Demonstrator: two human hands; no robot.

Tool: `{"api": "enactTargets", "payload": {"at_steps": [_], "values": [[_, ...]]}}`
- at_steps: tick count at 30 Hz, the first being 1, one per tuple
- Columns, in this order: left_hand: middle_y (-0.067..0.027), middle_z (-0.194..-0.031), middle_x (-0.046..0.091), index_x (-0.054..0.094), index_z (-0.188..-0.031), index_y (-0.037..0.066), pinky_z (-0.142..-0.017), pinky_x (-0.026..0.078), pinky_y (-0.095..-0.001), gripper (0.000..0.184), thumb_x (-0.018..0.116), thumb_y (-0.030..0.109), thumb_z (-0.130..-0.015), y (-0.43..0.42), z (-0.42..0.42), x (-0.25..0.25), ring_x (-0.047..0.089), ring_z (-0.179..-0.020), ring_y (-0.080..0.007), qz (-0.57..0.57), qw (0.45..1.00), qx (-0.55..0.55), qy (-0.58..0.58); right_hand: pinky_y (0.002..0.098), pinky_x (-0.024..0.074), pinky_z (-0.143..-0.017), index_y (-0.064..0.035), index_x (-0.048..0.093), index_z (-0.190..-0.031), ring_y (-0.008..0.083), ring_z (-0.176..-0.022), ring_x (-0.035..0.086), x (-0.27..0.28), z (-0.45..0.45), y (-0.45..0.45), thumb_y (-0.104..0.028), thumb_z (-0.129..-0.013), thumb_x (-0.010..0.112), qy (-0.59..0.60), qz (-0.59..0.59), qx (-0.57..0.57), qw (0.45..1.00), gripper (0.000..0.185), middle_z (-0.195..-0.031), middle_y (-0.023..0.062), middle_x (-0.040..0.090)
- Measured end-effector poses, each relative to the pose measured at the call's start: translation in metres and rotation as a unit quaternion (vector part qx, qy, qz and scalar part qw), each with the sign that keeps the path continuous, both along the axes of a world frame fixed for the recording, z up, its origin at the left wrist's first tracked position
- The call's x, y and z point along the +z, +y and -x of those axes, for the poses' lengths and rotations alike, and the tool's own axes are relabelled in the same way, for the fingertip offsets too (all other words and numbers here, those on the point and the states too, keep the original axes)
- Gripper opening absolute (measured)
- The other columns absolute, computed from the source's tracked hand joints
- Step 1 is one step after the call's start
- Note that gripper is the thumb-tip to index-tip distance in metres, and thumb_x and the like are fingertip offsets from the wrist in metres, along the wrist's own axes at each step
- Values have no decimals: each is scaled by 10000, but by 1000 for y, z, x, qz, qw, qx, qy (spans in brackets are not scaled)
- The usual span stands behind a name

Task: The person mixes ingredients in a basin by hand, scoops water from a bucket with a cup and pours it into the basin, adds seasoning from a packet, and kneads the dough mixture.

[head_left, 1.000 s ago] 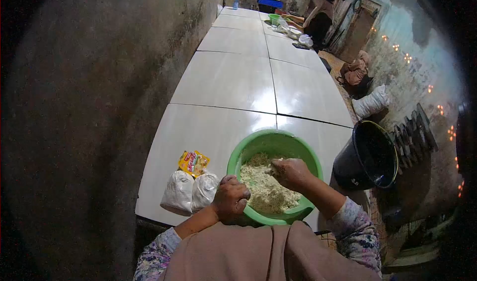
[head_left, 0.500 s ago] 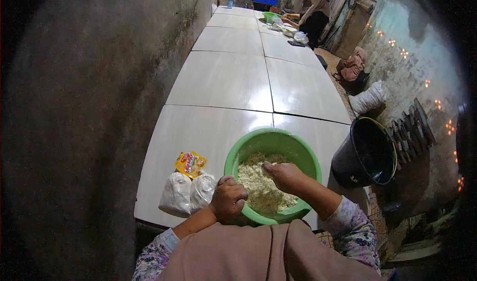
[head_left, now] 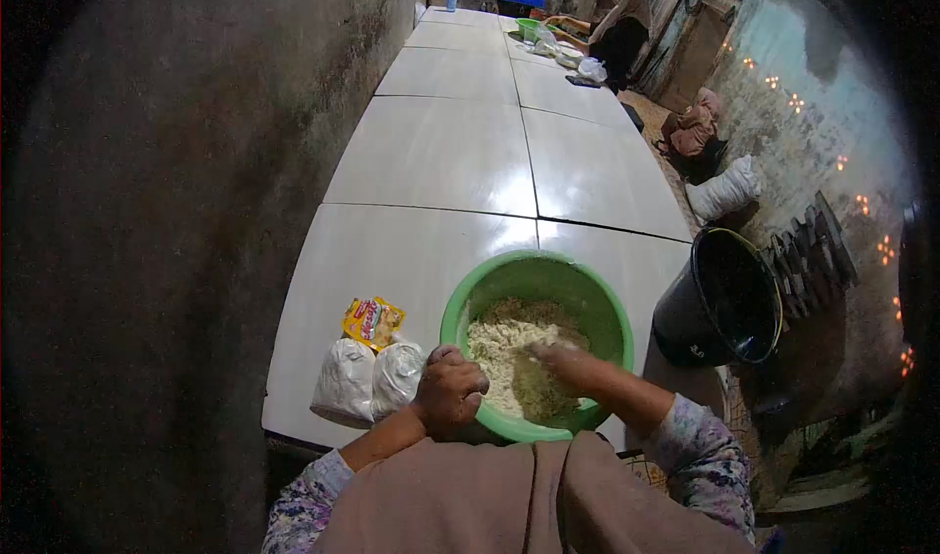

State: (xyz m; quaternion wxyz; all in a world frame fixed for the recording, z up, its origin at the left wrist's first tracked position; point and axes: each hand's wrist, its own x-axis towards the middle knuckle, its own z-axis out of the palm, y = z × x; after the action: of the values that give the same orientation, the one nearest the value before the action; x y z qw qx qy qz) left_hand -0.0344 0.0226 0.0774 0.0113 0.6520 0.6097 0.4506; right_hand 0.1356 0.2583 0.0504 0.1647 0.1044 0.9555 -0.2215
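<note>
A green basin (head_left: 609,304) stands at the near end of the table, holding a pale, crumbly flour mixture (head_left: 504,353). My left hand (head_left: 450,388) is closed on the basin's left rim. Inside the basin, my right hand (head_left: 563,366) is down at the mixture; its fingers are smeared by motion and partly hidden. Left of the basin sit two clear plastic bags of white powder (head_left: 345,378), side by side. A yellow seasoning packet (head_left: 373,322) lies just behind them.
A black bucket (head_left: 720,300) stands right of the table (head_left: 421,153). At the far end, another person (head_left: 619,40) reaches toward a smaller green basin (head_left: 529,27), near plastic bags (head_left: 590,69). A white sack (head_left: 725,190) leans by the right wall. The left wall borders the table.
My right hand has lowered into the mixture and shifted slightly right, now blurred. My left hand keeps its hold on the rim.
</note>
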Motion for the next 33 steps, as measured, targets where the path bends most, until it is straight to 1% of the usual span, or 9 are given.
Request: {"api": "enactTargets", "payload": {"at_steps": [3,5,7,15,19,25,29,31,33], "values": [[-62,-663,506,533,-683,123,-853,393,-420,54,537,167,-654,0,0,5,515,-683,-285,6,1000,0,14,463,494,-817,-76,455,-1350,369,-992,622,50,28,-40,-57,-803,556,-74,45,-102,991,557,-1090,250,614],[-64,-663,506,536,-688,120,-845,392,-422,60,536,170,-654,-2,0,6,515,-691,-284,32,999,4,17,479,499,-780,-71,494,-1303,387,-933,635,58,36,-39,-75,-802,556,-32,-41,-33,998,505,-985,232,643],[-65,-665,508,538,-690,120,-839,391,-421,61,537,169,-653,-1,0,4,514,-693,-283,22,1000,2,10,483,505,-724,-20,566,-1074,394,-875,645,73,43,-35,-111,-867,497,31,-88,-42,995,236,-941,223,646],[-66,-668,506,512,-671,115,-810,385,-408,47,537,154,-659,-1,1,4,510,-690,-278,19,999,-3,27,494,514,-673,-6,560,-1011,410,-776,638,113,59,-21,-239,-852,594,75,-157,-32,984,284,-827,202,646],[-59,-663,499,501,-667,119,-805,387,-411,58,543,159,-667,-1,1,5,506,-683,-272,25,999,-6,32,492,502,-771,5,549,-1047,413,-921,611,100,57,-5,-209,-836,621,99,-95,-45,990,310,-977,234,626],[-57,-664,495,501,-674,118,-786,387,-413,65,541,170,-678,-1,2,5,502,-676,-274,10,1000,-11,26,503,473,-861,23,543,-1137,424,-1042,576,107,56,6,39,-775,487,91,-6,-77,993,367,-1068,261,606],[-63,-658,484,497,-676,117,-788,381,-418,72,526,178,-700,-1,2,5,491,-666,-281,1,1000,-15,21,458,459,-907,-48,469,-1330,399,-1090,564,91,56,23,-14,-803,552,88,-9,-61,994,534,-1182,252,579],[-65,-659,482,496,-676,116,-789,379,-418,75,523,180,-704,-1,2,5,487,-663,-284,11,1000,-15,24,470,450,-916,-66,378,-1401,404,-1109,556,81,57,31,-97,-820,598,-20,12,-105,994,621,-1235,256,551],[-67,-661,481,495,-675,115,-790,377,-419,79,520,182,-707,-1,0,6,484,-659,-288,19,999,-15,27,473,502,-852,-60,359,-1396,433,-1099,560,61,61,14,-261,-821,692,-9,-18,-95,995,694,-1205,280,557]]}}
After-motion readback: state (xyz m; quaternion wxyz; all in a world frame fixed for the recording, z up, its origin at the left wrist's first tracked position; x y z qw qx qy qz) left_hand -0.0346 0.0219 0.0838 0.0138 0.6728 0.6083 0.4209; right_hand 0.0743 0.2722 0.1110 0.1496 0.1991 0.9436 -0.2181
